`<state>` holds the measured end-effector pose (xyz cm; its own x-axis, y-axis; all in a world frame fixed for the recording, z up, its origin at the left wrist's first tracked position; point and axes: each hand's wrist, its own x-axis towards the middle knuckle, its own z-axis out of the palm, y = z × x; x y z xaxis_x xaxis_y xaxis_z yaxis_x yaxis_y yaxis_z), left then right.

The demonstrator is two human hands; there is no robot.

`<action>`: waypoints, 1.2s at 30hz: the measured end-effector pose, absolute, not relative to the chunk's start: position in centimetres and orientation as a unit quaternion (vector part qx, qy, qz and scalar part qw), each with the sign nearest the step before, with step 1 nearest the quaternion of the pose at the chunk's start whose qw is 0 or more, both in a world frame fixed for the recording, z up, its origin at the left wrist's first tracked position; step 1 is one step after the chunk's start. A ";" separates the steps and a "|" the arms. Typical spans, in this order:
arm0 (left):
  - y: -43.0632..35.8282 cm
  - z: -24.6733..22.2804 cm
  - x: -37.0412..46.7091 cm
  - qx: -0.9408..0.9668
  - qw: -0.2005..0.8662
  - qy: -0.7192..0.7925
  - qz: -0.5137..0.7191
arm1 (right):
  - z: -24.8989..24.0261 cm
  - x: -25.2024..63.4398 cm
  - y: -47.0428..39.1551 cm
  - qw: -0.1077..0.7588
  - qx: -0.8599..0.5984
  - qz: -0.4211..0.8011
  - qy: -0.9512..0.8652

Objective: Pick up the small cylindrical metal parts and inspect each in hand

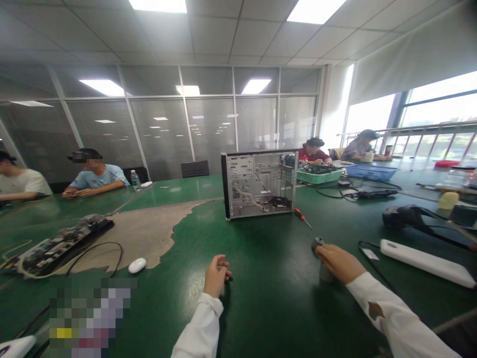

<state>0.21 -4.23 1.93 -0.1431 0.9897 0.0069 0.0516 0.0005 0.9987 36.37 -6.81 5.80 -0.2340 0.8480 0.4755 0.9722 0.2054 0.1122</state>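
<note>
My left hand (216,277) is above the green table top with its fingers curled together. A small dark spot shows at its fingertips; I cannot make out what it is. Further right, my right hand (340,261) has its fingers closed on a small dark grey, round-looking part (318,242), held just over the table. Its kind does not show clearly. Ahead of both hands stands an open metal computer case (261,185) with loose cables inside. A screwdriver (303,218) with a red and black handle lies by its right corner.
At left are a power strip-like board (67,243) and a white oval object (137,265). A long white power strip (427,262) lies at right. Green (321,176) and blue baskets (371,172) stand behind it, with cables around. Several people sit around the table.
</note>
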 end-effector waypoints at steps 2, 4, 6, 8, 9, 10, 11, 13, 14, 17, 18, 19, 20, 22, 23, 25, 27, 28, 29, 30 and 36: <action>-4.3 1.9 0.2 0.476 0.449 0.544 0.525 | 5.6 36.6 -6.9 0.141 -0.585 -0.172 -0.780; -4.4 1.9 0.1 0.474 0.451 0.541 0.528 | 5.5 36.9 -6.9 0.136 -0.584 -0.155 -0.785; -4.5 2.0 0.1 0.473 0.452 0.540 0.529 | 5.5 37.2 -7.0 0.141 -0.591 -0.149 -0.780; -4.5 2.0 0.1 0.474 0.451 0.541 0.529 | 5.5 37.5 -7.2 0.151 -0.596 -0.146 -0.775; -4.5 2.0 0.2 0.474 0.449 0.542 0.529 | 5.5 37.5 -7.3 0.157 -0.596 -0.146 -0.774; -4.5 2.0 0.2 0.475 0.447 0.543 0.529 | 5.5 37.6 -7.5 0.163 -0.594 -0.146 -0.774; -4.4 2.0 0.2 0.475 0.446 0.544 0.529 | 5.5 37.6 -7.6 0.168 -0.592 -0.147 -0.774; -4.3 2.0 0.2 0.476 0.444 0.546 0.528 | 5.6 37.5 -7.8 0.173 -0.587 -0.148 -0.777; -4.3 1.9 0.2 0.475 0.443 0.547 0.527 | 5.6 37.5 -7.9 0.173 -0.586 -0.147 -0.778; -4.2 1.8 0.2 0.473 0.445 0.548 0.527 | 5.5 37.5 -8.0 0.171 -0.587 -0.139 -0.779; -4.2 1.8 0.2 0.473 0.445 0.548 0.528 | 5.5 37.5 -8.0 0.172 -0.589 -0.136 -0.778; -4.2 1.7 0.1 0.473 0.444 0.548 0.528 | 5.6 37.5 -8.0 0.174 -0.592 -0.133 -0.776; -4.2 1.7 0.1 0.474 0.442 0.549 0.528 | 5.6 37.5 -8.0 0.176 -0.595 -0.131 -0.774; -4.1 1.6 0.1 0.473 0.440 0.550 0.529 | 5.6 37.4 -8.0 0.177 -0.602 -0.129 -0.768; -4.1 1.6 0.1 0.473 0.440 0.549 0.530 | 5.6 37.4 -8.1 0.174 -0.605 -0.130 -0.766; -4.1 1.6 0.1 0.472 0.442 0.549 0.530 | 5.6 37.4 -8.2 0.167 -0.606 -0.141 -0.765; -4.1 1.5 0.1 0.472 0.442 0.550 0.529 | 5.3 37.4 -8.4 0.166 -0.599 -0.164 -0.766; -4.1 1.5 0.1 0.471 0.443 0.550 0.529 | 5.1 37.3 -8.5 0.169 -0.595 -0.182 -0.764; -4.1 1.6 0.1 0.469 0.443 0.550 0.530 | 4.8 37.2 -8.7 0.174 -0.591 -0.202 -0.761; -4.1 1.6 0.1 0.467 0.444 0.550 0.532 | 4.5 37.1 -8.8 0.179 -0.589 -0.226 -0.755; -4.1 1.6 0.2 0.465 0.443 0.552 0.532 | 2.7 36.5 -8.8 0.149 -0.596 -0.304 -0.728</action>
